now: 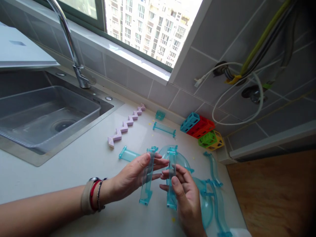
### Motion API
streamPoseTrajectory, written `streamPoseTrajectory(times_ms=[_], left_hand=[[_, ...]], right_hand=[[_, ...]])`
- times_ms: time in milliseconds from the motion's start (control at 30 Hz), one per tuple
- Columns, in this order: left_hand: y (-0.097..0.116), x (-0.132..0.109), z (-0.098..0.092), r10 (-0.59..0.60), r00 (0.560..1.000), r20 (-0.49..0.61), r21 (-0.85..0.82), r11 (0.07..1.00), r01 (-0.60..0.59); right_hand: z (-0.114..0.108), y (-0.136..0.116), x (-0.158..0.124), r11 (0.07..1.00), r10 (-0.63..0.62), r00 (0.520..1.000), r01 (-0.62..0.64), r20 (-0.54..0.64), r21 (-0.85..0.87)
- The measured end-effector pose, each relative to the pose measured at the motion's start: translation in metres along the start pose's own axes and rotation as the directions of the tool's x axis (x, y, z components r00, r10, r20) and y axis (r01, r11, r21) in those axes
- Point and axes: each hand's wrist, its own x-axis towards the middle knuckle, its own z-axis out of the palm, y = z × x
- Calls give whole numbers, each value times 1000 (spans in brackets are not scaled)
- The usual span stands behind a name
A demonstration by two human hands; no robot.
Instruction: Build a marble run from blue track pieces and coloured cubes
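Observation:
My left hand holds a clear teal plastic track piece upright between thumb and fingers. A second, similar teal piece is gripped in my right hand, a little to the right and roughly parallel. The two pieces are apart. Behind my left hand, a flat teal piece lies on the white counter. A round teal part sits behind my right hand, which partly hides it. Curved teal pieces lie to the right of that hand.
A steel sink with a faucet is at the left. Farther back lie a lilac zigzag strip, a thin teal piece and a small teal part. Coloured blocks stand by the wall.

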Motion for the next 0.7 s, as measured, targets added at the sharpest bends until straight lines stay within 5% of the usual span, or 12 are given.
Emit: streamPoseTrajectory(times_ms=[700], left_hand=[[-5,-8,12,-42,999,-12,78,996,43]], right_hand=[[3,15,-7,999,5,996,-10,93,49]])
